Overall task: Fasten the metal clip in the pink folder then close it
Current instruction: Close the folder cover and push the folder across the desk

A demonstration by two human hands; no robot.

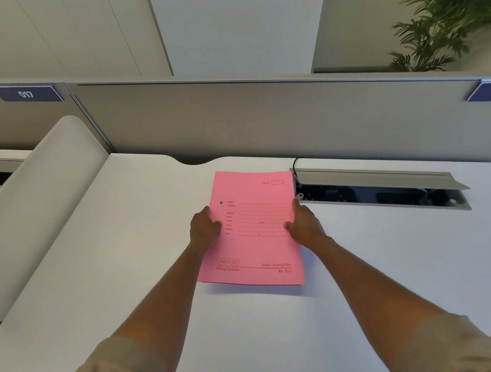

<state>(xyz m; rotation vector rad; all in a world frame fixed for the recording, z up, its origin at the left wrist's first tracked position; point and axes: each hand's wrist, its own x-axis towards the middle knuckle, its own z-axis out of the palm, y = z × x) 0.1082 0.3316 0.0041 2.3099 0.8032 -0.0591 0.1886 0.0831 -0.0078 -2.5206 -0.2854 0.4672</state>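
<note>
Pink folder (255, 231): closed, flat rectangular card cover, matte, printed with red ruled lines and "DELUXE" in a box near its lower left; a small dark hole shows near its left edge. It lies on the desk, mid-field, just left of the cable tray; its near edge casts a thin shadow on the desktop.
Metal clip: not visible with the cover shut.
Left hand (205, 227): grasps the folder's left edge, thumb over the cover.
Right hand (305, 225): grasps the folder's right edge, thumb on the cover, fingers curled at the side.
Sleeves: beige fabric, short, at both upper arms.
Desk (127, 250): smooth white laminate, rounded notch in the far edge.
Cable tray (383, 196): long slot, grey metal flap raised, dark inside.
Partition (263, 118): grey, matte panel behind the desk, blue tag reading "017" at left.
Plant (441, 21): green fronds, top right, blurred.
</note>
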